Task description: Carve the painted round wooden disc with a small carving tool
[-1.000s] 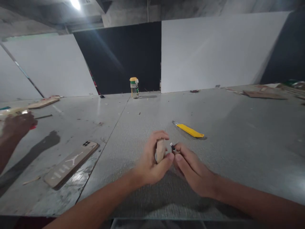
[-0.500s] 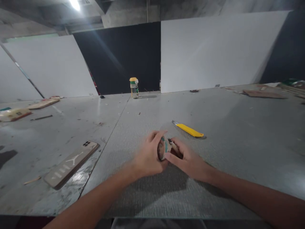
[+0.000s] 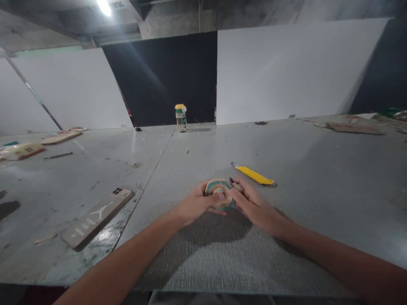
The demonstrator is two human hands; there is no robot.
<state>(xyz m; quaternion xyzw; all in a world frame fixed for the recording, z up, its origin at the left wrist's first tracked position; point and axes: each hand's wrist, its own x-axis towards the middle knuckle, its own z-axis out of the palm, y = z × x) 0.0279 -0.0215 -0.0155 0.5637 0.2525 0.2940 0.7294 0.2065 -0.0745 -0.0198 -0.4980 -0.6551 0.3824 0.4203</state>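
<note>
My left hand [image 3: 194,205] grips a small round wooden piece [image 3: 218,192] with teal rings on its face, thumb pressed on its middle. My right hand [image 3: 252,204] touches the piece from the right and pinches a small dark metal-tipped tool [image 3: 233,183] against its edge. Both hands rest on the grey table [image 3: 318,178] near its front middle. A yellow utility knife [image 3: 254,174] lies just beyond my right hand.
A phone in a brown case [image 3: 97,217] lies face down at the left. A yellow-capped bottle [image 3: 180,117] stands at the far edge before white and black panels. Cardboard scraps [image 3: 352,127] sit far right; flat pieces, a packet [image 3: 22,150] and a stick far left.
The wooden piece has turned from edge-on to showing its ringed face. My hands shifted slightly forward and closer together. Another person's hand at the far left has withdrawn from view.
</note>
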